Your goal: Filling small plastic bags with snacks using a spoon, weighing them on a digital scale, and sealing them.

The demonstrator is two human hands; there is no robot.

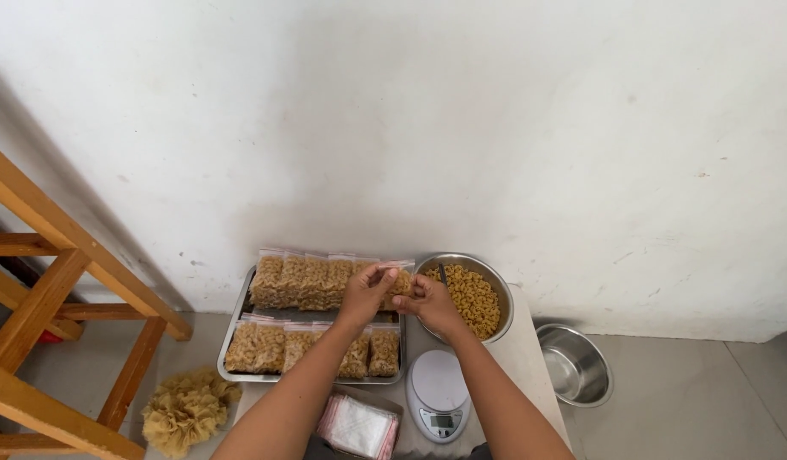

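Observation:
My left hand (365, 292) and my right hand (429, 304) both pinch the top edge of a small clear zip bag of pasta (399, 281), held over the right end of a metal tray (236, 314). The tray holds two rows of filled pasta bags (301, 282), standing side by side. Just right of my hands sits a steel bowl of loose pasta (472, 298) with a utensil handle poking out of it.
A white digital kitchen scale (438, 393) sits near me, beside a stack of empty zip bags (359, 425). An empty steel bowl (574, 365) rests on the floor at right. A wooden frame (44, 298) and a frilly yellow bundle (186, 411) are at left.

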